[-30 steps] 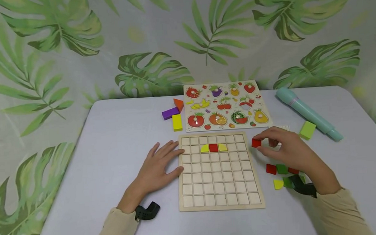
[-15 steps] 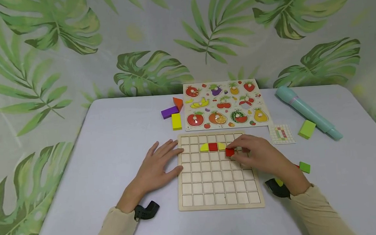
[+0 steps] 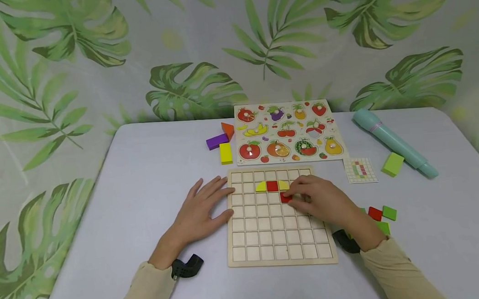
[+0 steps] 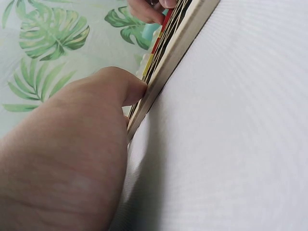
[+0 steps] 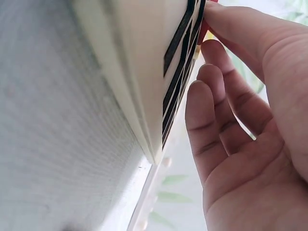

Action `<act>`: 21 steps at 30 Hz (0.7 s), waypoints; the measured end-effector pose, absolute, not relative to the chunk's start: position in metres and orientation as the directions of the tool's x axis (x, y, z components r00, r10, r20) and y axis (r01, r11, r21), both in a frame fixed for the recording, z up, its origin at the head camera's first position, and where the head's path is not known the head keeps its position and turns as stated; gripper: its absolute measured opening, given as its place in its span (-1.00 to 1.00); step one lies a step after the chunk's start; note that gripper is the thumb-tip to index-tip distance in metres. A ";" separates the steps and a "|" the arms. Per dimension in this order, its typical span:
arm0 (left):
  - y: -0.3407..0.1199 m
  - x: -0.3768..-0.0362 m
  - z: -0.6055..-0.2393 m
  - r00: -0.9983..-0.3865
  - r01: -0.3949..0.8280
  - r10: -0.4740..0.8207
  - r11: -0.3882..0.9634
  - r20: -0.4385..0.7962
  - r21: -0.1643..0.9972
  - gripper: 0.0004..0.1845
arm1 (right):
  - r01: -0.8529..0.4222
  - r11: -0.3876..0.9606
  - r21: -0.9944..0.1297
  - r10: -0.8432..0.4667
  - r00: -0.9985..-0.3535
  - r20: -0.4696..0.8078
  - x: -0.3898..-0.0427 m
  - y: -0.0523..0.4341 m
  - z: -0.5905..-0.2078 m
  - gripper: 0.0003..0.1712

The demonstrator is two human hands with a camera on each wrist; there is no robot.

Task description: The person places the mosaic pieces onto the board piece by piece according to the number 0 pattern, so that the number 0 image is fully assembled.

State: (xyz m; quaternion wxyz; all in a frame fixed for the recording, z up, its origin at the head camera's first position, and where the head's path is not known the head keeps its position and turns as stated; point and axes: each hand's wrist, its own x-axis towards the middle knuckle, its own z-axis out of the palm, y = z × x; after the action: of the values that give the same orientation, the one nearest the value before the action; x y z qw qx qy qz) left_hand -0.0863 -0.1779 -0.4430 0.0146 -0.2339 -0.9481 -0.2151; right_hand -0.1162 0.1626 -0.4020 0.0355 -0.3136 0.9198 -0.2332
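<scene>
Red tile (image 3: 285, 199) sits pinched in my right grip (image 3: 324, 199), likely for control. My spread left grip (image 3: 201, 216) probably steadies the board (image 3: 265, 238).

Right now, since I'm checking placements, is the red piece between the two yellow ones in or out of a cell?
In: the head view shows that red piece filling one cell of the grid board.

The left hand (image 3: 205, 211) lay palm down, fingers spread, its thumb stretched toward the right hand (image 3: 324, 197). The right hand was set in a pinch, its other fingers loosely bent. Behind the hands, left forearm (image 3: 147, 287) and right forearm (image 3: 395, 268) slanted inward.
</scene>
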 end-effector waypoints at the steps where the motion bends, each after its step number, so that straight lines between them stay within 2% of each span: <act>1: -0.178 -0.086 -0.442 -0.890 0.450 0.437 0.797 0.130 0.402 -0.42 | -0.562 0.695 -0.448 -0.592 -0.801 0.085 -0.116 0.163 -0.402 -0.77; 12: -0.178 -0.087 -0.442 -0.888 0.455 0.439 0.796 0.136 0.399 -0.42 | -0.578 0.714 -0.395 -0.593 -0.799 0.099 -0.114 0.161 -0.401 -0.72; 21: -0.178 -0.087 -0.444 -0.886 0.460 0.442 0.794 0.141 0.397 -0.42 | -0.513 0.719 -0.469 -0.562 -0.826 0.041 -0.108 0.170 -0.393 -0.66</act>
State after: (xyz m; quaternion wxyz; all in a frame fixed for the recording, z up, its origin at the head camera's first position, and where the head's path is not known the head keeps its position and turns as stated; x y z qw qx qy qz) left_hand -0.0866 -0.1780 -0.4440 0.0203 -0.2381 -0.9469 -0.2149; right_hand -0.1076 0.1698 -0.3931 0.0521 -0.2904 0.9256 -0.2371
